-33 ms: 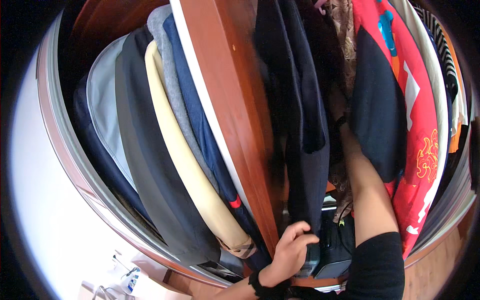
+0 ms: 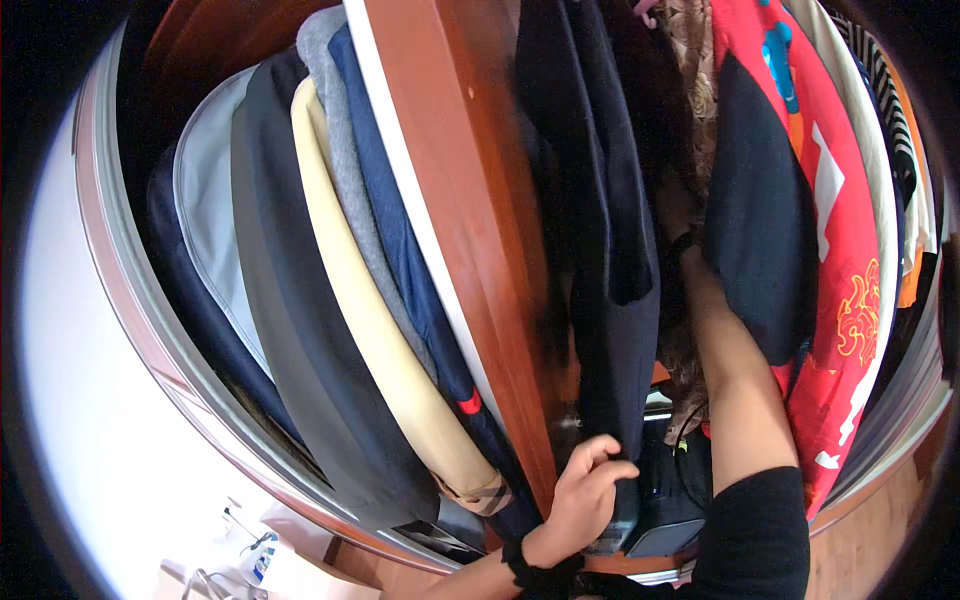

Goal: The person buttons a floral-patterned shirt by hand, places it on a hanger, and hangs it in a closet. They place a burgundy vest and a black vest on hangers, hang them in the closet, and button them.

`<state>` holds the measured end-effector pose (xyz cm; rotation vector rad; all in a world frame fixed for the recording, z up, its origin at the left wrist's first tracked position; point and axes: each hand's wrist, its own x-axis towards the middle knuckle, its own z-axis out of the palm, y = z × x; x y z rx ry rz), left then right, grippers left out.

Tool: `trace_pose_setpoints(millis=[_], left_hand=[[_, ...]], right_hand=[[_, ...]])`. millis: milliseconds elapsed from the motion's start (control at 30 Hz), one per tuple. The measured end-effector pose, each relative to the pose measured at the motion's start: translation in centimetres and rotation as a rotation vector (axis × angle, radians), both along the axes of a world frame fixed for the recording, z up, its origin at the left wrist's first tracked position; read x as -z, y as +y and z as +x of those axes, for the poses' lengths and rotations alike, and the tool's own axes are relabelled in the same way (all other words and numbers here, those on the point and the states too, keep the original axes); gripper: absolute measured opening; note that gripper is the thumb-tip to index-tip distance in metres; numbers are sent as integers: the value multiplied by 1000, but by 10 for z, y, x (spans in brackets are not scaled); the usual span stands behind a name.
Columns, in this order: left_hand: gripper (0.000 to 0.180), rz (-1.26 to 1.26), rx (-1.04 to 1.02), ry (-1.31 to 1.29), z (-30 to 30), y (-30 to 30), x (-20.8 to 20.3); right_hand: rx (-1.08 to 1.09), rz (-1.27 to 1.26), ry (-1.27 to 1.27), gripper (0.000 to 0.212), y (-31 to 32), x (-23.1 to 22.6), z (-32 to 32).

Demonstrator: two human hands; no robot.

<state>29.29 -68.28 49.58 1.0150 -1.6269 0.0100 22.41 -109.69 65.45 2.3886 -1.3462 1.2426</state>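
A long, dark navy garment hangs just right of the wooden divider. My left hand is at its lower end, thumb and forefinger apart, the other fingers curled in; no cloth shows gripped between them. My right arm reaches deep between this garment and a black-and-red one. In the shadow there, my right hand shows only dimly beyond a dark wristband, and its fingers are hidden. A brown patterned garment hangs behind that arm.
A reddish-brown divider with a white edge splits the wardrobe. Left of it hang several garments, among them a cream one and a dark grey one. A black bag or case lies low by my left hand. Red clothing hangs at right.
The view has shifted very slightly. Both hands and the clothes stay in nearly the same places.
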Motion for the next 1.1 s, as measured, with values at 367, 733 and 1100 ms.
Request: trace_pose_setpoints(millis=[367,733,1100], left_hand=[[56,137,-178,53,5,-54,38],[57,62,-87,371,-16,-69,63],[78,189,-144,269,-28,-67,72]], right_hand=[[-409,236,-229,35,99,2,10],[-1048,444,-915,46,244,0,5],[-428,105,-592,30,288,122,-17]])
